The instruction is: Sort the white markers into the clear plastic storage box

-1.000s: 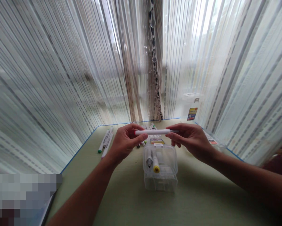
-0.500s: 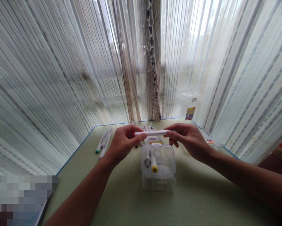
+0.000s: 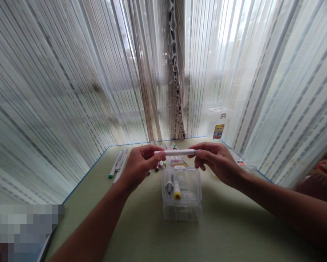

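Observation:
A white marker (image 3: 176, 152) with a red end lies level in the air between my two hands. My left hand (image 3: 141, 163) is closed round its red end, thumb along the near side. My right hand (image 3: 216, 160) pinches the other end between thumb and fingertips; a greyish band shows there, and its tip is hidden. Just below and nearer me, a clear plastic box (image 3: 182, 211) stands on the table. On top of it lie a yellow-ended marker (image 3: 177, 191) and a grey-tipped one (image 3: 169, 185).
Several white markers (image 3: 174, 147) lie behind the box, partly hidden by my hands. Two more markers (image 3: 116, 163) are to the left. A clear case (image 3: 219, 123) stands at the back right, clear packaging (image 3: 241, 160) near the right edge. String curtains (image 3: 98, 72) hang behind the table (image 3: 141, 229).
My right fingertips have shifted to the marker's right end; the thin tip seen past them earlier is now hidden. My left hand keeps its hold. The view has shifted slightly.

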{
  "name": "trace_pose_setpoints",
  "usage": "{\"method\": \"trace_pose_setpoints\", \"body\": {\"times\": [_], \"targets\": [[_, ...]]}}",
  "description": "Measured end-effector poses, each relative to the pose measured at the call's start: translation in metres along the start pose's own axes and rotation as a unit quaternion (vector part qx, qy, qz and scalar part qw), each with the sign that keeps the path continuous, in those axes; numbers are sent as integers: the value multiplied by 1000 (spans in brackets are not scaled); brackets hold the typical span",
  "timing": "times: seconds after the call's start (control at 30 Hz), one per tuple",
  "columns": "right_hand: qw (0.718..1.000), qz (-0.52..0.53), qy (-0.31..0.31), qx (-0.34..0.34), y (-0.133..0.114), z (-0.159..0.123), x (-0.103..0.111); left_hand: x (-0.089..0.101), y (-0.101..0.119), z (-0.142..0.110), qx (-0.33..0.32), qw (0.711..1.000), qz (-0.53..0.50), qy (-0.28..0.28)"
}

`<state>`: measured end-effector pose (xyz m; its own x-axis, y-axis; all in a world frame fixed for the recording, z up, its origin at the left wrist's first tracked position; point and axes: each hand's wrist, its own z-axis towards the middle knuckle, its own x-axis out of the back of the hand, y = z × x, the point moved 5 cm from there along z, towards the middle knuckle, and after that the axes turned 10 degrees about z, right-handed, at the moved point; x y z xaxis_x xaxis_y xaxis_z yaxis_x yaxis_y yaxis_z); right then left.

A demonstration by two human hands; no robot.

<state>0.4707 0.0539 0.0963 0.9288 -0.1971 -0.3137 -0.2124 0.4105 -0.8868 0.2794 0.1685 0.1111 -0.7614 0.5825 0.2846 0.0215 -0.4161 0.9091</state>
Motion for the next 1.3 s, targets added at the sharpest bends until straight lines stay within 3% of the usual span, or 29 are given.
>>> {"method": "trace_pose_setpoints", "body": {"times": [0.3, 0.77, 1.3], "targets": [[999, -32, -8, 10, 2, 1, 2, 1, -1, 0, 1, 1000, -9, -2], [1000, -18, -1, 0, 2, 2, 3, 0, 1, -1, -5, 990, -137, -27], [1000, -17, 6, -1, 0, 2, 1, 0, -2, -1, -1, 993, -113, -20]]}}
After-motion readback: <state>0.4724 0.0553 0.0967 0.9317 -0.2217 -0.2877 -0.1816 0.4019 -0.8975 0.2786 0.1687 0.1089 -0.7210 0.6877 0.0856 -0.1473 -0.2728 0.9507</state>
